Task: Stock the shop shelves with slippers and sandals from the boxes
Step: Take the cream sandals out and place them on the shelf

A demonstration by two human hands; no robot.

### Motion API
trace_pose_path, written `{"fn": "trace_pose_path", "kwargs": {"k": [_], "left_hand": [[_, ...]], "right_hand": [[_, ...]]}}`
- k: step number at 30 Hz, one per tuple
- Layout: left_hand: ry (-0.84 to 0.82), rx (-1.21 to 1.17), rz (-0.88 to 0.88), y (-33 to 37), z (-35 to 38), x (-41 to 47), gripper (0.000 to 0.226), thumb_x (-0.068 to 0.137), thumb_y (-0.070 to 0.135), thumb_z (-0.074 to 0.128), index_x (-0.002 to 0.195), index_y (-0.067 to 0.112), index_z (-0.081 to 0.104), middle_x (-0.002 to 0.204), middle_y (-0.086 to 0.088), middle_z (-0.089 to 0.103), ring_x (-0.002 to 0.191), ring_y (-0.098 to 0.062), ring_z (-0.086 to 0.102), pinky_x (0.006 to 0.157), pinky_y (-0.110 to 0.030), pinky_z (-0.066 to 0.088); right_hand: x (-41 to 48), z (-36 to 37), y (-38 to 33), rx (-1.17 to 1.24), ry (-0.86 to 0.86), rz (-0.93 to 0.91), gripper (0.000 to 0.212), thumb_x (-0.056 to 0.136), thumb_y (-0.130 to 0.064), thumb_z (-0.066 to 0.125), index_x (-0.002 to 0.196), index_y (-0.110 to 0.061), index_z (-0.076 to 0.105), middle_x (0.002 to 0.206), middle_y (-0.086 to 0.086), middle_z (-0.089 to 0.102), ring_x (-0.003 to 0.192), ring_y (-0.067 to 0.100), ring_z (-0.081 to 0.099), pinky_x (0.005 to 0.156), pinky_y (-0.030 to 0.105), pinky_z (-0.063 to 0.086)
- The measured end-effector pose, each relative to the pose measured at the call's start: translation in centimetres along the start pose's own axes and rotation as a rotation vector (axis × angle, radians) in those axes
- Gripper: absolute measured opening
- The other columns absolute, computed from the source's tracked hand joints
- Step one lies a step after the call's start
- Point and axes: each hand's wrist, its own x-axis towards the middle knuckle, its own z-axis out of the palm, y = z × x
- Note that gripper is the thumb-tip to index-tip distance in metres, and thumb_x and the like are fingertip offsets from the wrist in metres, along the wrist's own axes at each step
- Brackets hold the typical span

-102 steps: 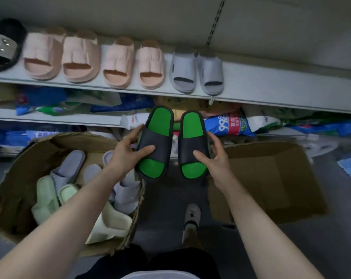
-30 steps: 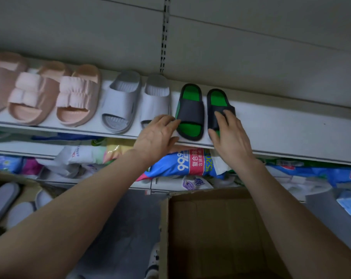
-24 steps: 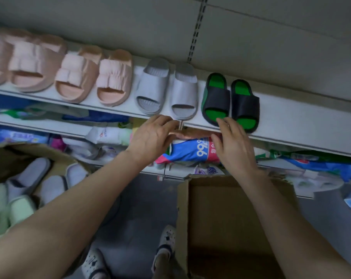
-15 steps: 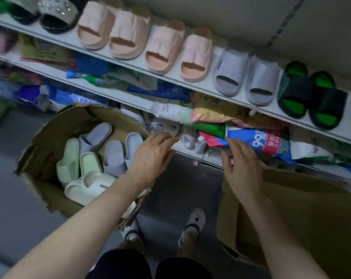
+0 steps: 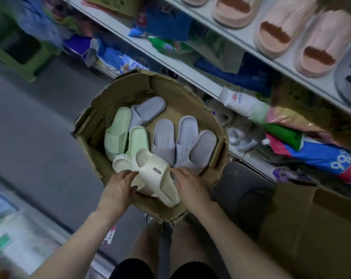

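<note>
A green stool (image 5: 20, 47) stands at the upper left of the frame. At the centre, an open cardboard box (image 5: 192, 97) on the floor holds two pale green slippers (image 5: 118, 135), four grey slippers (image 5: 164, 137) and, at its near edge, two cream slippers (image 5: 158, 178) stacked askew. The left hand (image 5: 118, 188) reaches in with its fingers together on the lower cream one; whether they clamp it I cannot tell. The right hand (image 5: 190, 188) lays nearly straight fingers against the upper one's side. At the upper right, a shelf (image 5: 289, 67) carries four pink slippers (image 5: 281, 31). A second box (image 5: 311, 228) sits lower right.
</note>
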Motion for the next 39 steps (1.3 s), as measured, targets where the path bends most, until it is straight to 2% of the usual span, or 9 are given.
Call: {"fn": "trace_pose_path", "kwargs": {"k": [5, 8, 11, 16, 20, 25, 33, 36, 39], "left_hand": [[0.038, -0.039, -0.055, -1.8, 1.9, 0.4, 0.050, 0.069, 0.004, 0.078, 0.118, 0.008, 0.067, 0.110, -0.012, 0.066, 0.092, -0.034, 0.063, 0.078, -0.042, 0.055], [0.053, -0.025, -0.075, -2.3, 2.5, 0.5, 0.050, 0.068, 0.005, 0.078, 0.117, 0.007, 0.067, 0.107, -0.012, 0.067, 0.091, -0.035, 0.063, 0.078, -0.041, 0.055], [0.001, -0.014, -0.134, -2.3, 2.7, 1.1, 0.048, 0.078, 0.014, 0.073, 0.124, 0.010, 0.064, 0.116, -0.010, 0.065, 0.103, -0.033, 0.060, 0.088, -0.039, 0.050], [-0.295, 0.094, -0.233, -0.7, 4.2, 3.9, 0.034, 0.091, 0.028, 0.056, 0.123, 0.018, 0.059, 0.118, -0.005, 0.063, 0.108, -0.026, 0.057, 0.088, -0.034, 0.048], [-0.402, -0.035, -0.368, 0.5, 6.3, 5.5, 0.023, 0.094, 0.023, 0.049, 0.114, 0.014, 0.057, 0.116, -0.011, 0.062, 0.107, -0.028, 0.059, 0.085, -0.034, 0.047], [-0.248, -0.136, -0.335, 0.8, 5.9, 6.1, 0.019, 0.096, 0.019, 0.047, 0.110, 0.013, 0.058, 0.111, -0.011, 0.061, 0.098, -0.030, 0.060, 0.079, -0.034, 0.046], [0.109, -0.049, -0.041, 1.5, 2.5, 11.0, 0.026, 0.091, 0.004, 0.055, 0.114, 0.008, 0.066, 0.099, -0.018, 0.059, 0.085, -0.038, 0.057, 0.073, -0.045, 0.051], [0.222, -0.071, -0.086, 1.7, 3.6, 12.4, 0.030, 0.085, 0.005, 0.065, 0.114, 0.011, 0.067, 0.108, -0.020, 0.057, 0.101, -0.040, 0.053, 0.082, -0.050, 0.050], [0.255, -0.301, -0.394, 2.3, 4.3, 12.7, 0.067, 0.086, 0.022, 0.068, 0.144, 0.025, 0.035, 0.148, -0.016, 0.026, 0.133, -0.035, 0.035, 0.106, -0.047, 0.040]], "right_hand": [[7.5, 3.6, -2.4, 0.656, -0.118, 0.522, 0.072, 0.091, -0.033, 0.064, 0.149, -0.009, 0.029, 0.141, 0.013, 0.050, 0.127, 0.035, 0.050, 0.103, 0.041, 0.043], [11.4, 7.9, 0.2, 1.028, -0.131, 0.702, 0.107, 0.043, -0.046, 0.082, 0.134, -0.004, 0.045, 0.135, 0.015, 0.056, 0.117, 0.034, 0.058, 0.101, 0.048, 0.048], [11.5, 5.2, -0.8, 1.188, -0.053, 0.634, 0.059, 0.060, -0.031, 0.082, 0.106, -0.006, 0.055, 0.113, 0.019, 0.066, 0.098, 0.030, 0.065, 0.088, 0.043, 0.055], [10.2, -4.9, -2.4, 0.851, -0.044, 0.196, 0.062, 0.094, -0.016, 0.060, 0.148, -0.024, 0.033, 0.136, 0.000, 0.056, 0.122, 0.019, 0.054, 0.097, 0.035, 0.050], [10.5, -6.9, -1.0, 0.222, -0.065, -0.102, 0.062, 0.094, -0.012, 0.049, 0.147, -0.036, 0.029, 0.124, 0.009, 0.056, 0.109, 0.027, 0.055, 0.091, 0.044, 0.048], [11.2, -4.2, 1.4, -0.330, -0.163, -0.259, 0.055, 0.084, -0.009, 0.052, 0.137, -0.024, 0.048, 0.117, 0.007, 0.060, 0.117, 0.029, 0.043, 0.106, 0.040, 0.028], [11.7, -1.7, 3.8, -0.244, 0.106, -0.254, 0.043, 0.080, -0.010, 0.055, 0.122, -0.018, 0.065, 0.115, 0.009, 0.059, 0.115, 0.033, 0.049, 0.099, 0.051, 0.041], [12.1, -1.2, 4.2, -0.172, 0.056, -0.056, 0.047, 0.098, -0.026, 0.052, 0.144, -0.024, 0.043, 0.151, 0.011, 0.031, 0.140, 0.033, 0.028, 0.110, 0.050, 0.034], [12.2, -0.9, 4.7, 0.031, 0.050, 0.212, 0.071, 0.099, -0.043, 0.049, 0.156, -0.024, 0.012, 0.159, 0.013, 0.014, 0.142, 0.036, 0.026, 0.109, 0.049, 0.036]]}}
